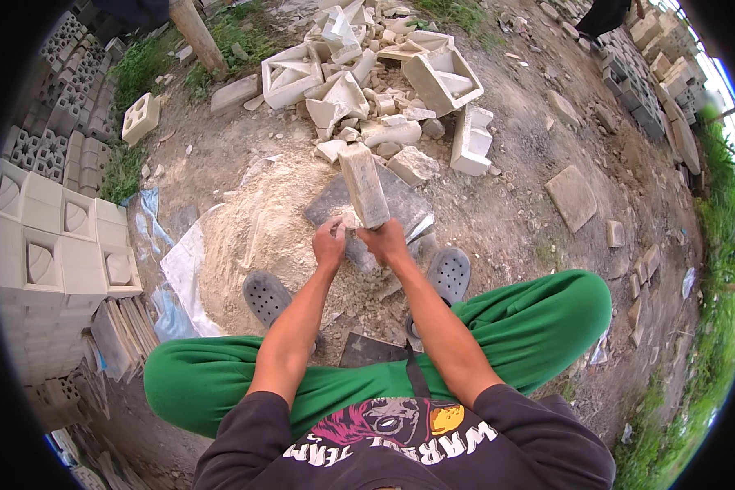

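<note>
My right hand [386,242] is closed at the near end of a long, pale, block-shaped piece [363,184], worn and dusty, which points away from me. Whether it has a handle under the fingers is hidden. Beside it, my left hand [329,245] has its fingers bent round a small pale chunk [349,217]. Both hands are over a dark flat slab [322,198] lying on the ground between my feet. A mound of cream-coloured crumbs and powder [249,216] spreads to the left of the slab.
Beyond the slab lies a heap of broken cream blocks [335,102]. Stacked pale blocks [65,212] stand at left, near leaning boards [122,335]. A wooden post [198,37] rises at far left. Flat stone pieces [572,198] lie at right, and grey clogs [449,276] flank the slab.
</note>
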`<state>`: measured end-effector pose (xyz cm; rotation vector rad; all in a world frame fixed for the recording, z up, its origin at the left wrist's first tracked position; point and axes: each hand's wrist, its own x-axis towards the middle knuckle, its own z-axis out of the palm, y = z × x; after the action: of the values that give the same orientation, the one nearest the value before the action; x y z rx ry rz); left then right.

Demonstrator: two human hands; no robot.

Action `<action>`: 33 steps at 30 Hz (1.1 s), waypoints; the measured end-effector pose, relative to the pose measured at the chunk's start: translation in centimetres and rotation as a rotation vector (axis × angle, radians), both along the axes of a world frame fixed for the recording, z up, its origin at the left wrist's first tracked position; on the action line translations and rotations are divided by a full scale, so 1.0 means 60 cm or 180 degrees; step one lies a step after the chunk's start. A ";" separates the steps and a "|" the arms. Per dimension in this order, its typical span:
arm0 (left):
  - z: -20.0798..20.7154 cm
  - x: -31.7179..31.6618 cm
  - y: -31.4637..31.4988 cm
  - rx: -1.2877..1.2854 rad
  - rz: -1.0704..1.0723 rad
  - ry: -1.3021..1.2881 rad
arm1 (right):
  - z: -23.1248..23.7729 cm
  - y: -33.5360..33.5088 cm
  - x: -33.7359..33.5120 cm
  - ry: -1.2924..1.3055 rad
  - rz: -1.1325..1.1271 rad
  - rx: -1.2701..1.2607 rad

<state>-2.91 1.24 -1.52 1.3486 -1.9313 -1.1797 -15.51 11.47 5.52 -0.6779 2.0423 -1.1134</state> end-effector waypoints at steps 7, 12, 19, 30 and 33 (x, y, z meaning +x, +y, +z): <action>-0.004 0.001 -0.037 0.0879 0.0355 -0.0267 | 0.057 -0.010 -0.012 -0.0217 0.0268 0.0828; 0.010 0.001 -0.038 0.1582 0.0412 -0.0011 | 0.127 -0.047 -0.020 0.0458 0.0121 0.0217; 0.041 -0.014 -0.048 0.1910 0.0531 -0.0292 | -0.035 0.009 0.013 0.0192 0.0092 0.0726; 0.036 -0.012 -0.043 0.1850 0.0687 -0.0497 | 0.139 -0.051 -0.034 0.0425 -0.0094 0.0008; 0.040 -0.013 -0.044 0.1900 0.0665 -0.0479 | 0.068 -0.049 -0.043 0.0943 0.0086 -0.1356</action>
<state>-3.69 -1.42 0.90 1.9332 -1.5304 -1.6600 -18.07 8.51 9.60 -1.1357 2.0400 -1.5270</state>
